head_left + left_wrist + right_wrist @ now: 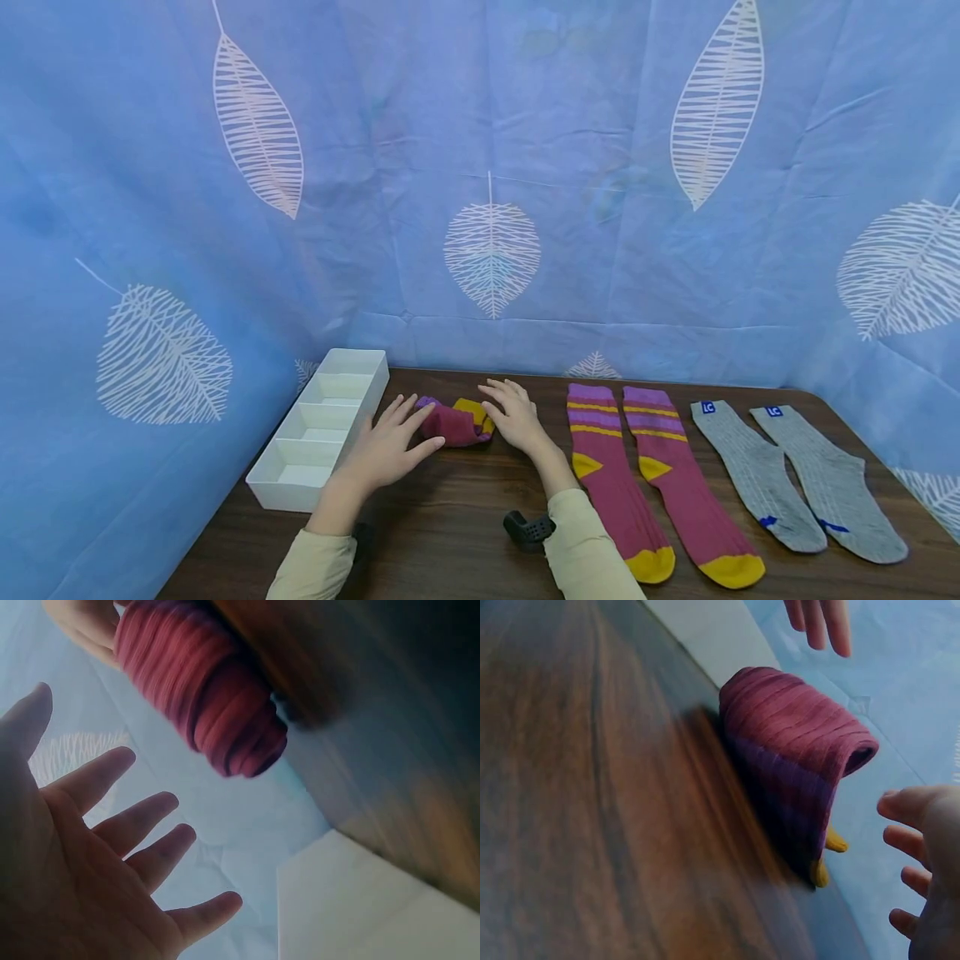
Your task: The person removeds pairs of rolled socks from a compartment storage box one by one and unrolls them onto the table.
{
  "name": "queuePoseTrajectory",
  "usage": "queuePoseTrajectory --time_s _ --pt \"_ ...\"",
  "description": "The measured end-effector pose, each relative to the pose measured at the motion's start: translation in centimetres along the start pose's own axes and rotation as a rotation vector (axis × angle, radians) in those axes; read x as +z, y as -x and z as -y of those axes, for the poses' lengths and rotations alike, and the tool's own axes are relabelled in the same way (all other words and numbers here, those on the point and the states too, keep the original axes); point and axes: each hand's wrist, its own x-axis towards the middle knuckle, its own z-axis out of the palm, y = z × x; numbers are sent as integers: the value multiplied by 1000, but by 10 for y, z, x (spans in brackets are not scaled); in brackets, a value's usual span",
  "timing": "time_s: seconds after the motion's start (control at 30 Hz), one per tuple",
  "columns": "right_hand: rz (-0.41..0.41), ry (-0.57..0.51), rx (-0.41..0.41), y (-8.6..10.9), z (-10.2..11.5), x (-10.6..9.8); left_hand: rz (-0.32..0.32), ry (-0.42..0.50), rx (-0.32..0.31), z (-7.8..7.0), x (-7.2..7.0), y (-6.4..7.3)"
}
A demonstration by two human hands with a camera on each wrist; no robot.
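A maroon, purple and yellow sock bundle (453,425) lies on the dark wooden table, between the two hands. Both wrist views show its maroon part (795,720) wound into a ribbed roll. My left hand (378,450) hovers at the bundle's left side, fingers spread; the left wrist view shows the palm (90,855) empty and apart from the roll. On the other side, my right hand (517,417) is held near the yellow part with loosely bent fingers. A gap between those fingers and the bundle shows in the right wrist view.
At the left stands a white box (285,497) with several compartments. Two maroon socks (618,492) with yellow toes lie flat to the right, beside two grey socks (757,475). A blue leaf-patterned cloth (585,275) hangs behind the table.
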Motion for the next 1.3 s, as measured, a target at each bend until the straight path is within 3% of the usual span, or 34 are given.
queuePoseTrajectory --time_s 0.17,0.47,0.7,1.0,1.3 --pt "89 150 -55 2 -4 4 36 -12 34 -4 9 -5" --pt "258 189 14 6 -2 6 91 -59 68 -8 21 -12" --pt "273 266 58 10 2 2 129 -53 81 -8 24 -15" --pt "297 398 104 20 13 -1 112 -50 120 -4 25 -21" --pt "312 579 7 36 27 -7 99 -76 123 -5 24 -26"
